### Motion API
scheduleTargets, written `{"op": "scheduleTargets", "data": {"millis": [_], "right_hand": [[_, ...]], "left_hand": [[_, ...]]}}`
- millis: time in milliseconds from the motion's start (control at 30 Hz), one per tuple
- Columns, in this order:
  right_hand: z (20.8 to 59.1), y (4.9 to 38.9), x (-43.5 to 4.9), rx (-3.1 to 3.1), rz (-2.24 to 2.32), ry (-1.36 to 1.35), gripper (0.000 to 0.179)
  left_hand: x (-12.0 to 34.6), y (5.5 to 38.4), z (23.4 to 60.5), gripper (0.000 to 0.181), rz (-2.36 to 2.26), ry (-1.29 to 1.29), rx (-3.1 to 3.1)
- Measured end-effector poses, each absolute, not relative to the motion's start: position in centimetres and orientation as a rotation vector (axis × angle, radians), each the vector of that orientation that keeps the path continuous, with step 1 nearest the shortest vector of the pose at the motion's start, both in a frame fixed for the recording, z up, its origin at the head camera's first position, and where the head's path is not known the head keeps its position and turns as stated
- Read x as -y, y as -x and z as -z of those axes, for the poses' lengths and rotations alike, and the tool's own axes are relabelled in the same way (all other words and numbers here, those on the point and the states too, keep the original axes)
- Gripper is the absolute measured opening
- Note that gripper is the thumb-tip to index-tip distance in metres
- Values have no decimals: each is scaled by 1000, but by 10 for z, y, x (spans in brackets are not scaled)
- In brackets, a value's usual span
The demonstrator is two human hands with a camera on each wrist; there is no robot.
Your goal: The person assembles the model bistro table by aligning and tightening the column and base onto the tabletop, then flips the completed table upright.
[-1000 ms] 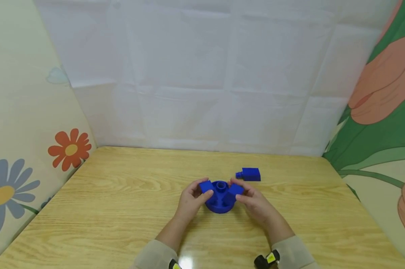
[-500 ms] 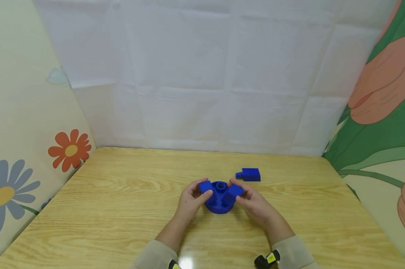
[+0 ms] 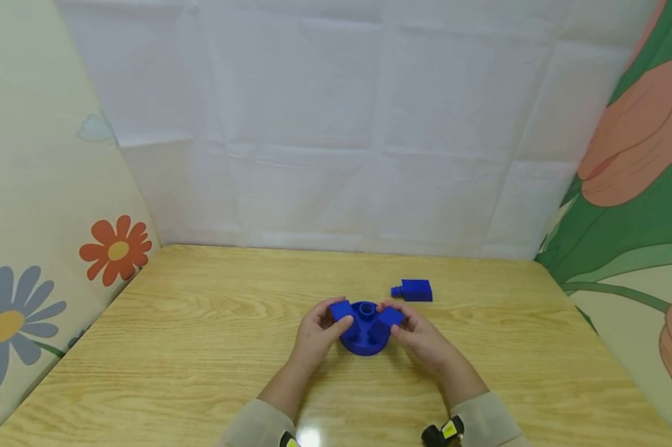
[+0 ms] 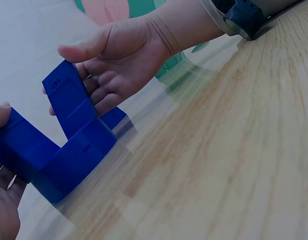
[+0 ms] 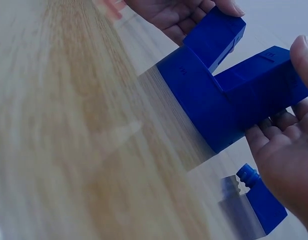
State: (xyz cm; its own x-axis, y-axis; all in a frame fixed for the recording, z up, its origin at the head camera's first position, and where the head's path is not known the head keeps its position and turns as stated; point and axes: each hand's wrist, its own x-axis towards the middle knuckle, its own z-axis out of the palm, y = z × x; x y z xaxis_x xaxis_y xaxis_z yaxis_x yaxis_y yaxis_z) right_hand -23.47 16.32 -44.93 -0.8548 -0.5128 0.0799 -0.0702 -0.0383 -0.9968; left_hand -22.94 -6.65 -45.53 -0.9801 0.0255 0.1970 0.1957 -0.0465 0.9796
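Note:
A round blue base (image 3: 365, 349) with a raised ring socket sits on the table, and two blue rectangular blocks stand up from it, leaning outward. My left hand (image 3: 311, 336) pinches the left block (image 3: 342, 308) between thumb and fingers. On the other side my right hand (image 3: 429, 343) holds the right block (image 3: 391, 316) the same way, its index finger reaching toward the socket. Small raised figures show on the base (image 4: 88, 148) in the left wrist view. The blocks' lower ends meet the base (image 5: 194, 100) in the right wrist view.
Behind the right hand, a third blue block (image 3: 417, 290) with a ridged neck lies on its side. The wood-grain table (image 3: 201, 323) ends at a white sheet (image 3: 313, 155). Flower-patterned panels (image 3: 34, 186) flank it.
My right index finger has dipped slightly beside the right block. The left hand, base and blocks look unmoved.

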Motion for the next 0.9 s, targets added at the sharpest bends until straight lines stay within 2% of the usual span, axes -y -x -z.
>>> {"op": "scheduleTargets", "data": {"millis": [467,900], "right_hand": [[451,232,-160,-1893,2036,636,62],[448,227,-149,-2040,1966,546,59]], "left_hand": [[69,231,457,47,2163,243,2090],[74,240,456,51,2123,103,2037]]}}
